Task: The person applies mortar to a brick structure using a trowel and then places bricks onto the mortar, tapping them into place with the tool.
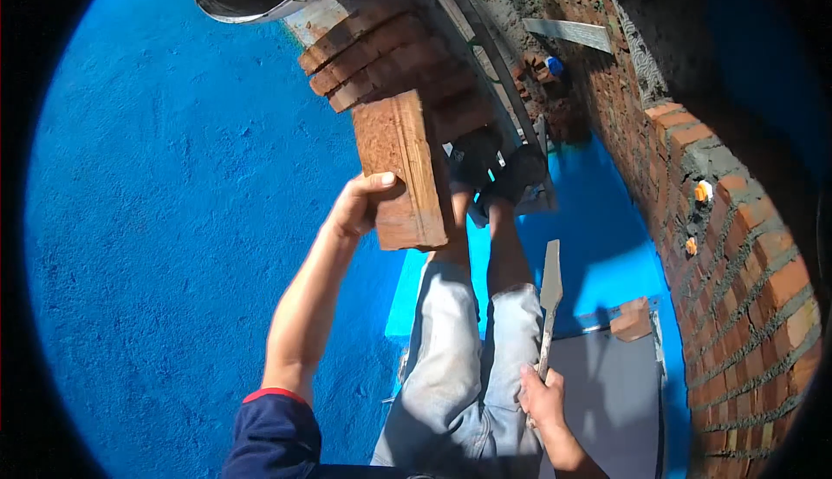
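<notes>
My left hand (362, 206) is wrapped round a reddish-brown brick (386, 145), its thumb lying on the near face. The brick is held up in front of my legs, tilted, with a grooved long side in the sunlight. Lower down and to the right, my right hand (543, 399) is closed round the handle of a trowel (551, 284). The trowel's narrow, mortar-grey blade points away from me and touches nothing that I can see. Just beyond the held brick lies a row of stacked bricks (373, 63), partly in shadow.
A bucket (251, 18) with a dark inside stands at the far left. The blue wall (173, 219) fills the left side. On the right runs a brick wall (737, 306) with rough mortar joints. A brick piece (630, 321) lies at the edge of a grey board (607, 384).
</notes>
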A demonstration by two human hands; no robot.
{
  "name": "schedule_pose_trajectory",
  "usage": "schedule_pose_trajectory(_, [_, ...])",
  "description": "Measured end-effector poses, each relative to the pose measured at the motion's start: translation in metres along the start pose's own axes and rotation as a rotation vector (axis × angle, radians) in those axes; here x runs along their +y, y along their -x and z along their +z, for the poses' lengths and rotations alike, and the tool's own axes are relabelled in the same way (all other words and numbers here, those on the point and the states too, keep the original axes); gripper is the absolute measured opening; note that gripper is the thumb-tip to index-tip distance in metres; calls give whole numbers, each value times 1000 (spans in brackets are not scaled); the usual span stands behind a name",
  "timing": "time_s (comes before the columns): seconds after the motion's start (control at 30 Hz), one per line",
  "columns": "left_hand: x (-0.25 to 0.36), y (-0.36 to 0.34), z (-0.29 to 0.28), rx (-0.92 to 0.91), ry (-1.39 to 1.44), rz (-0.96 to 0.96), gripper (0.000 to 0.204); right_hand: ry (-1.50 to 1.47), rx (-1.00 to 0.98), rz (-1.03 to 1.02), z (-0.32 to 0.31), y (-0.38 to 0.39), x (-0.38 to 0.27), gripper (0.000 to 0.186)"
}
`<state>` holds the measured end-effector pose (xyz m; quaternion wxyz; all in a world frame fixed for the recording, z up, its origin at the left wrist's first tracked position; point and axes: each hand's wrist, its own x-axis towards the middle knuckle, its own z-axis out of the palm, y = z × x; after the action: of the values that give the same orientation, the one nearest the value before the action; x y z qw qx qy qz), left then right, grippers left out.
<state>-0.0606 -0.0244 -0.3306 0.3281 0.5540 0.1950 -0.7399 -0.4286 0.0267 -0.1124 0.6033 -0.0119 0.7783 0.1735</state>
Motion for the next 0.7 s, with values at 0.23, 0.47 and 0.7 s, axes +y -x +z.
schedule_pose_trajectory(0.23, [-86, -29, 0, 2, 761, 179, 50, -2, -9, 11, 3, 0, -1, 28])
schedule_pose_trajectory(0.47, [-70, -79, 3, 73, 898, 365, 44, 42, 0, 2, 2, 2, -8, 27])
schedule_pose_trajectory(0.7, [-60, -101, 16, 284, 629, 259, 61, -1, 5, -3, 2, 0, -6, 27])
